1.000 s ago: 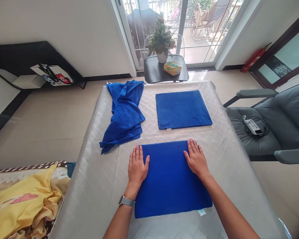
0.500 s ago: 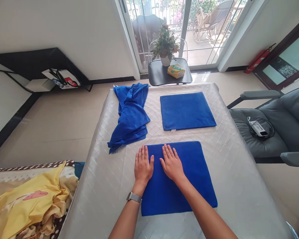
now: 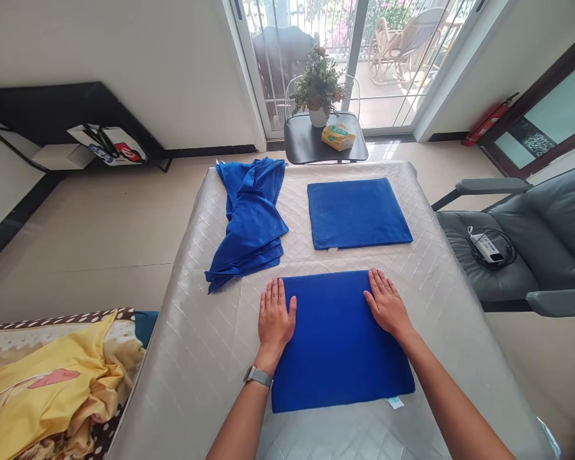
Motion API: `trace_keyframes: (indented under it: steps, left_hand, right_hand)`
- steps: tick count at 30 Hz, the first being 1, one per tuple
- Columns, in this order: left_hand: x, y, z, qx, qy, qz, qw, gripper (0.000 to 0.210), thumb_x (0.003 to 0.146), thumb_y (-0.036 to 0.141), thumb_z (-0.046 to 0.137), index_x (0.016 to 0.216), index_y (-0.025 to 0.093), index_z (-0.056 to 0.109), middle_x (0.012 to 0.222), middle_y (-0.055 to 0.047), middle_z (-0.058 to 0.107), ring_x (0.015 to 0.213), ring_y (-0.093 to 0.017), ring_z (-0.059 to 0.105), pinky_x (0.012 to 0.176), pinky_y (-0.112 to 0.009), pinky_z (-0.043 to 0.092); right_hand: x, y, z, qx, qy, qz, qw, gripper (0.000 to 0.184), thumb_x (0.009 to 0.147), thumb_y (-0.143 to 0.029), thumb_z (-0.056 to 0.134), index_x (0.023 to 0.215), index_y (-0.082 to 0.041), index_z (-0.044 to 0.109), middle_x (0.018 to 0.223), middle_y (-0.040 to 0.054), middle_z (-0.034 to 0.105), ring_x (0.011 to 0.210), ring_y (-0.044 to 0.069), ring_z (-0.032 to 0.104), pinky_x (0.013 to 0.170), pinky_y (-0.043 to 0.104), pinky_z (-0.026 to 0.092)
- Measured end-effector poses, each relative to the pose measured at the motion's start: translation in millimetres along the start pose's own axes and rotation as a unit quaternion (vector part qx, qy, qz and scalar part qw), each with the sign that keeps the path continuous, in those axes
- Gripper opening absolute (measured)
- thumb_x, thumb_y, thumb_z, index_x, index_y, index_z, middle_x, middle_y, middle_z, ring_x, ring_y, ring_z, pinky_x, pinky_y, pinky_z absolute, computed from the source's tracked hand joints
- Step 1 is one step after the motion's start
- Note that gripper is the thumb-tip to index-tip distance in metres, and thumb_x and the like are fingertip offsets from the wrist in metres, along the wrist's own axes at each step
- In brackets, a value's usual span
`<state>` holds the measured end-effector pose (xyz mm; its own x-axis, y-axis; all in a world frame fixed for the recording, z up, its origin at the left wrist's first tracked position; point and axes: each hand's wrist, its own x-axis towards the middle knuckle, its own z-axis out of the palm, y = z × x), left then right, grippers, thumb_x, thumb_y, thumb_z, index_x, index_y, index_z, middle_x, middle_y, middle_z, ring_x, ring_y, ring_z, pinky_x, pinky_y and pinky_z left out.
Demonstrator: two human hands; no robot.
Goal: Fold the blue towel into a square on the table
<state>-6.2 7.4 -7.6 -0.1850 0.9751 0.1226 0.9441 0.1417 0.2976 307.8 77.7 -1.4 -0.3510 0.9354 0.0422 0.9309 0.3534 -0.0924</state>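
A blue cloth (image 3: 338, 345) lies flat and smooth in front of me, with a small white tag showing at its near right edge. My left hand (image 3: 275, 316) rests palm down on its far left corner, fingers stretched out. On the far right corner lies my right hand (image 3: 388, 303), also flat with its fingers extended. Beyond is a second blue cloth (image 3: 359, 213), neatly flat, its tag at the near edge. A rumpled pile of blue cloths (image 3: 253, 217) sits to the far left. All are on a table with a shiny quilted cover (image 3: 220, 358).
Behind the table a dark chair (image 3: 297, 144) holds a potted plant (image 3: 319, 89) and a yellow tissue pack (image 3: 338, 137). A grey armchair (image 3: 531, 243) with a power strip (image 3: 487, 248) stands right. Yellow fabric (image 3: 52, 383) lies at lower left.
My right hand has slid rightward across the near cloth, from its upper middle to its far right corner. The left hand stays at the left corner. The near-edge tag now shows.
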Motion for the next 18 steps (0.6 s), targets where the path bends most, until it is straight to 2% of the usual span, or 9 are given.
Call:
trace_keyframes:
  steps: [3, 6, 9, 12, 15, 18]
  left_hand:
    - [0, 1, -1.0, -0.002, 0.002, 0.0, 1.0, 0.066, 0.104, 0.044, 0.03, 0.16, 0.017, 0.009, 0.164, -0.012, 0.024, 0.152, -0.026, 0.024, 0.124, -0.051, 0.025]
    - [1, 1, -2.2, -0.003, -0.001, 0.001, 1.0, 0.066, 0.103, 0.045, 0.03, 0.16, 0.016, 0.01, 0.164, -0.012, 0.025, 0.152, -0.026, 0.023, 0.124, -0.051, 0.024]
    - [1, 1, -2.4, -0.002, -0.001, 0.002, 1.0, 0.065, 0.104, 0.044, 0.029, 0.159, 0.014, 0.014, 0.164, -0.013, 0.026, 0.152, -0.025, 0.023, 0.124, -0.05, 0.024]
    - [0, -1, -1.3, -0.001, 0.003, 0.01, 1.0, 0.064, 0.104, 0.043, 0.029, 0.159, 0.013, 0.015, 0.164, -0.015, 0.026, 0.152, -0.025, 0.023, 0.124, -0.05, 0.023]
    - [0, -3, 0.0, -0.008, 0.005, 0.016, 1.0, 0.064, 0.104, 0.042, 0.029, 0.159, 0.012, 0.017, 0.164, -0.015, 0.026, 0.152, -0.026, 0.022, 0.124, -0.051, 0.023]
    - [0, -3, 0.4, -0.016, 0.005, 0.013, 1.0, 0.064, 0.104, 0.042, 0.029, 0.158, 0.012, 0.018, 0.163, -0.015, 0.027, 0.152, -0.027, 0.023, 0.124, -0.051, 0.024]
  right_hand:
    - [-2, -23, -8, 0.004, 0.036, 0.017, 0.999, 0.064, 0.106, -0.037, 0.026, 0.159, -0.018, -0.003, 0.163, 0.0095, 0.027, 0.152, 0.023, 0.021, 0.123, 0.047, 0.023]
    - [-4, -71, -16, 0.026, 0.061, -0.005, 0.998, 0.065, 0.106, -0.033, 0.029, 0.159, -0.014, -0.001, 0.163, 0.0113, 0.026, 0.153, 0.024, 0.017, 0.124, 0.047, 0.022]
    - [-1, -129, -15, 0.063, 0.034, -0.079, 0.994, 0.064, 0.105, -0.033, 0.031, 0.16, -0.014, 0.004, 0.164, 0.0093, 0.022, 0.153, 0.022, 0.014, 0.125, 0.045, 0.019]
    - [12, -172, -2, 0.095, 0.013, -0.083, 0.992, 0.062, 0.105, -0.036, 0.03, 0.159, -0.011, 0.014, 0.164, 0.0094, 0.02, 0.154, 0.022, 0.013, 0.125, 0.044, 0.018]
    - [23, -187, 10, 0.109, 0.0, -0.081, 0.991, 0.061, 0.105, -0.037, 0.03, 0.158, -0.009, 0.02, 0.164, 0.0103, 0.021, 0.154, 0.022, 0.013, 0.125, 0.044, 0.017]
    - [23, -175, 13, 0.104, 0.005, -0.085, 0.991, 0.061, 0.104, -0.038, 0.031, 0.158, -0.012, 0.02, 0.164, 0.0089, 0.021, 0.154, 0.021, 0.014, 0.125, 0.044, 0.018]
